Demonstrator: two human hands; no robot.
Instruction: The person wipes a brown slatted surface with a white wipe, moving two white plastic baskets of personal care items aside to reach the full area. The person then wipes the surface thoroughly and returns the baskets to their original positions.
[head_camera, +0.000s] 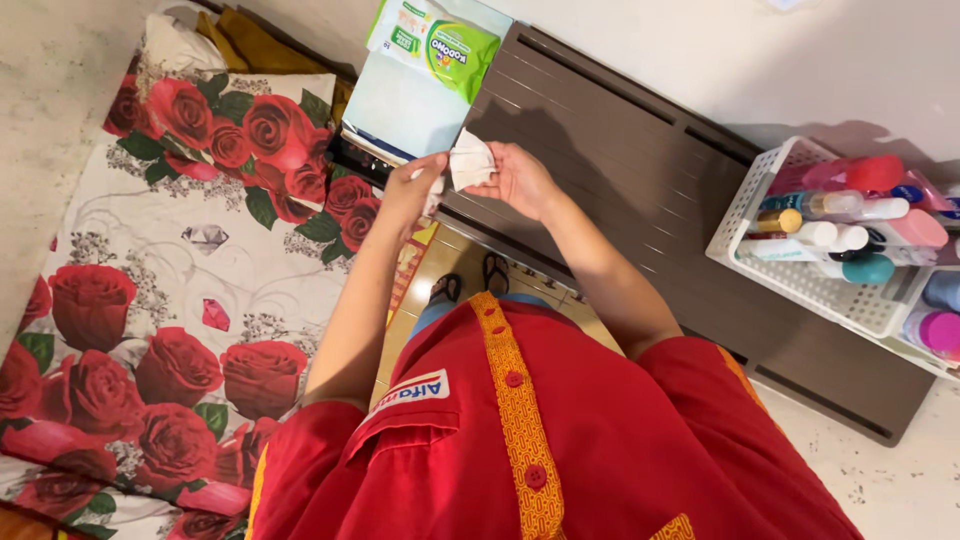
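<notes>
Holding a small white folded wipe (470, 160) between both hands, the person stood over a dark brown slatted surface (640, 190). The wipe looked soft and creased, its upper edge pointed. The right hand (520, 180) had its grip clamped on the wipe's right side; the left hand (412, 190) pinched its lower left corner. A white basket (790, 275) of bottles sat well apart.

The person wears a red short-sleeved shirt (600, 450) with an orange patterned placket (510, 390), red buttons, a chest pocket badge (410, 390), blue trousers and dark flip-flops (495, 272).
</notes>
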